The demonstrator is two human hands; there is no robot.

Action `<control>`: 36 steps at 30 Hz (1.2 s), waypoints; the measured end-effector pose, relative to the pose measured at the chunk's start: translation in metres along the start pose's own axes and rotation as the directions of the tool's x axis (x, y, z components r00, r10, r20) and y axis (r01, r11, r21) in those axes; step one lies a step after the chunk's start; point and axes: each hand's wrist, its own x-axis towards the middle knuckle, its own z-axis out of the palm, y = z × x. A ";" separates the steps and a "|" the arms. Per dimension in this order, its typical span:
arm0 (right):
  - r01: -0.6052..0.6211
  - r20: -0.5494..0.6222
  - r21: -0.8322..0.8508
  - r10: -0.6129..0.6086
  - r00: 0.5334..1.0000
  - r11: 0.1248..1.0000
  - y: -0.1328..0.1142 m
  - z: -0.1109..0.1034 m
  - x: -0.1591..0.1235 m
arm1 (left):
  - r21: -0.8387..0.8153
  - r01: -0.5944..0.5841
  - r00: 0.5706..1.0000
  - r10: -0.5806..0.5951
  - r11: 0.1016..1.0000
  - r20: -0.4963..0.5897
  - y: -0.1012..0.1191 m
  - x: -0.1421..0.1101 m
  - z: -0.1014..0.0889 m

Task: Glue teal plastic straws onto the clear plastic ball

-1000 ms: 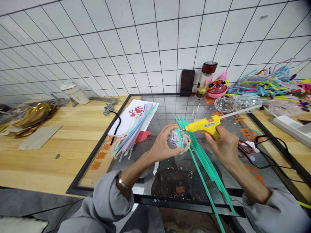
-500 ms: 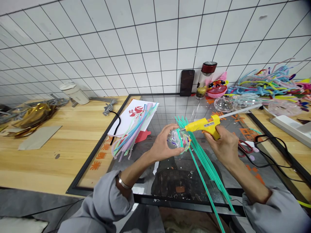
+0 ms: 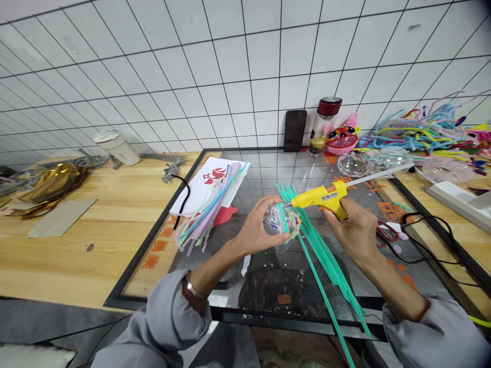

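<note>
Stems (image 3: 325,258) in green overhang the near edge of the glass panel (image 3: 264,176). Above its middle, a half-curled left hand (image 3: 253,229) holds a clear ball (image 3: 279,221), turquoise-banded and full of multicoloured strands (image 3: 294,223), at the nozzle (image 3: 288,205) of the yellow glue gun (image 3: 318,198) clenched in the right hand (image 3: 356,232). A phone (image 3: 295,131) stands by the far edge.

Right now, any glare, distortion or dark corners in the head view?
Head view: glass panel mirrors the wall tiles; same view, tile lines slant and stretch at left, wide-angle style; head view's top right corner darkens; glue gun outline looks crisp there, its label too small to read.
</note>
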 end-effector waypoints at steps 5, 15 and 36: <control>0.002 0.000 -0.014 -0.002 1.000 1.000 0.000 0.000 0.000 | 0.000 -0.007 1.000 0.007 1.000 0.002 0.000 -0.001 0.000; 0.035 -0.013 -0.006 -0.035 0.999 0.999 0.002 0.001 -0.001 | -0.004 0.001 1.000 -0.001 1.000 0.007 0.000 0.000 0.000; -0.180 0.050 0.081 0.176 0.983 0.980 -0.002 -0.001 0.002 | -0.007 -0.009 1.000 0.009 1.000 -0.001 -0.004 -0.002 -0.001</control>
